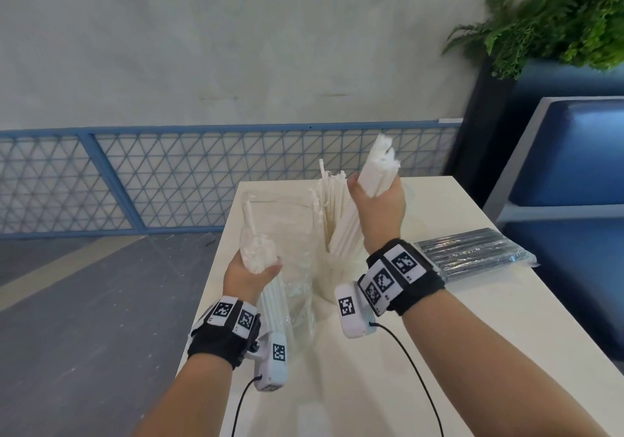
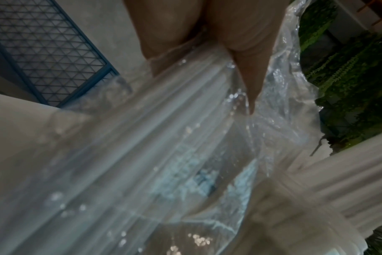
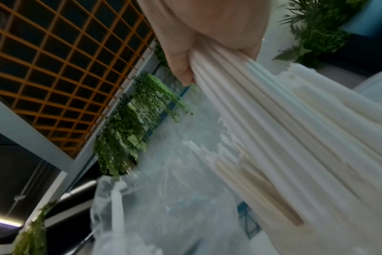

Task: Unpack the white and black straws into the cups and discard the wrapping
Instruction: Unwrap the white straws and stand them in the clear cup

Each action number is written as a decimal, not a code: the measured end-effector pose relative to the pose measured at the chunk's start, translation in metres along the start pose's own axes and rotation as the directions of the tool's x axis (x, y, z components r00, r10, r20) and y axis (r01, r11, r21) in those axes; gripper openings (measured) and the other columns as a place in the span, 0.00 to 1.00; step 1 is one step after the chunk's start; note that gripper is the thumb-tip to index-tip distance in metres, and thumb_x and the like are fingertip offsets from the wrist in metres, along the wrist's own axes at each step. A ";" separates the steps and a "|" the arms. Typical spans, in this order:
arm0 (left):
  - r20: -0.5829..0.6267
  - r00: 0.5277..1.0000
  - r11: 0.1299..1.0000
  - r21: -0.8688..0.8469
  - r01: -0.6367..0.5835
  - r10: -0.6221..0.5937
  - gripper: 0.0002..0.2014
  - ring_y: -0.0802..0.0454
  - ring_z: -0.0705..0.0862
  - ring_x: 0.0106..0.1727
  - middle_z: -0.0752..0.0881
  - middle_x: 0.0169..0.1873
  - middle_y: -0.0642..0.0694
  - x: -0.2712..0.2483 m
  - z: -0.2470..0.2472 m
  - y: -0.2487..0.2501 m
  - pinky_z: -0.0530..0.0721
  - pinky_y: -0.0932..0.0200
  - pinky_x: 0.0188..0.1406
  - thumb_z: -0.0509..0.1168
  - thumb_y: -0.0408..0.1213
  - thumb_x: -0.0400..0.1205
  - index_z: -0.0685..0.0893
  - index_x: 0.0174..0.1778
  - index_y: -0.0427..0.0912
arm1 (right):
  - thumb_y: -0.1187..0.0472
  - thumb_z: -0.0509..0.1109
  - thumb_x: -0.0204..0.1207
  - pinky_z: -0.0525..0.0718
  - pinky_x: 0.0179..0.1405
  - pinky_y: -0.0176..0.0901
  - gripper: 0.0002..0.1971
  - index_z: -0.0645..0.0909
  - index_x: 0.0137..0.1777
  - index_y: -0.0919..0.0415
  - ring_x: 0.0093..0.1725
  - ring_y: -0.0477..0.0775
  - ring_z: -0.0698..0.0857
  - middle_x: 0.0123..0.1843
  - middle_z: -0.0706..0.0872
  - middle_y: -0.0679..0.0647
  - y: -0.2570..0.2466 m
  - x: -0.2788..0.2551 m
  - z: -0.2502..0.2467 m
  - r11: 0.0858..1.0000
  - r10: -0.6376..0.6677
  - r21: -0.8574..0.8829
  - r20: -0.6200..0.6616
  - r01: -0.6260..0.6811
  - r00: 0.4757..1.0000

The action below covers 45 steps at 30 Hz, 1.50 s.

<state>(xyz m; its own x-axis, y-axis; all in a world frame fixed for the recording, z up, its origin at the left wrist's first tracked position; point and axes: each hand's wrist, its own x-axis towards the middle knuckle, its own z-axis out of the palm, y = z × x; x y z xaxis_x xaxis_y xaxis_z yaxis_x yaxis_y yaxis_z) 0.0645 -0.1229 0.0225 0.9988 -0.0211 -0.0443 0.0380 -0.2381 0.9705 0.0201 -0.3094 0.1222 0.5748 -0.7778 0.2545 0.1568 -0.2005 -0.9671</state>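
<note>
While both hands are being held raised above the white tabletop point(image 1: 439, 301), a bundle of white straws point(image 1: 378, 166) is being gripped in the right hand point(image 1: 380, 207), the fingers of that grip being curled fully round the bundle. The bundle is being held tilted, its upper ends pointing up and away from the person. In the right wrist view the lower part of the same straws point(image 3: 283, 129) is being seen fanning out below the fist. A second, smaller clump of white straws point(image 1: 258, 247) is being clutched in the left hand point(image 1: 248, 274) together with the clear plastic wrapping point(image 1: 297, 268), the fingers being closed round both; the wrapping is hanging down toward the tabletop. Between the two hands a cup point(image 1: 329, 278) is being seen standing on the tabletop, loose white straws point(image 1: 332, 200) sticking up out of it. A sealed pack of black straws point(image 1: 472, 251) is lying flat on the tabletop, right of the right wrist and apart from the cup.
</note>
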 end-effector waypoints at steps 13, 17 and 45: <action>0.072 0.997 0.999 -0.010 -0.034 0.034 0.23 0.46 0.83 0.52 0.86 0.48 0.40 -0.004 0.003 -0.004 0.78 0.58 0.51 0.78 0.32 0.67 0.82 0.57 0.34 | 0.68 0.67 0.75 0.75 0.56 0.40 0.07 0.78 0.50 0.58 0.53 0.56 0.80 0.51 0.83 0.55 0.044 0.002 0.003 0.908 -0.269 -0.244 0.281 0.340 0.921; 0.095 0.994 0.999 0.007 -0.046 0.045 0.21 0.47 0.82 0.51 0.85 0.46 0.43 -0.008 0.005 -0.003 0.76 0.59 0.51 0.78 0.32 0.67 0.81 0.55 0.37 | 0.68 0.66 0.75 0.70 0.50 0.39 0.06 0.77 0.50 0.60 0.52 0.58 0.79 0.48 0.83 0.54 0.048 0.006 0.002 0.907 -0.225 -0.278 0.312 0.315 0.923; 0.188 0.977 0.992 -0.098 -0.080 0.097 0.23 0.67 0.87 0.43 0.90 0.43 0.53 -0.016 -0.009 -0.015 0.81 0.77 0.42 0.78 0.27 0.65 0.82 0.55 0.33 | 0.60 0.62 0.80 0.75 0.57 0.46 0.14 0.77 0.64 0.59 0.60 0.59 0.78 0.60 0.81 0.55 0.032 -0.058 0.011 0.406 -0.009 -0.624 0.728 0.668 0.685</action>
<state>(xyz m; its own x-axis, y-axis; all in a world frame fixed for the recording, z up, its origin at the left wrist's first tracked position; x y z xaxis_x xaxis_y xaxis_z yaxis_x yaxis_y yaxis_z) 0.0486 -0.1106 0.0109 0.9741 -0.2260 0.0068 -0.0392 -0.1392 0.9895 0.0012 -0.2644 0.0764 0.9773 -0.0974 0.1880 -0.0533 -0.9724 -0.2271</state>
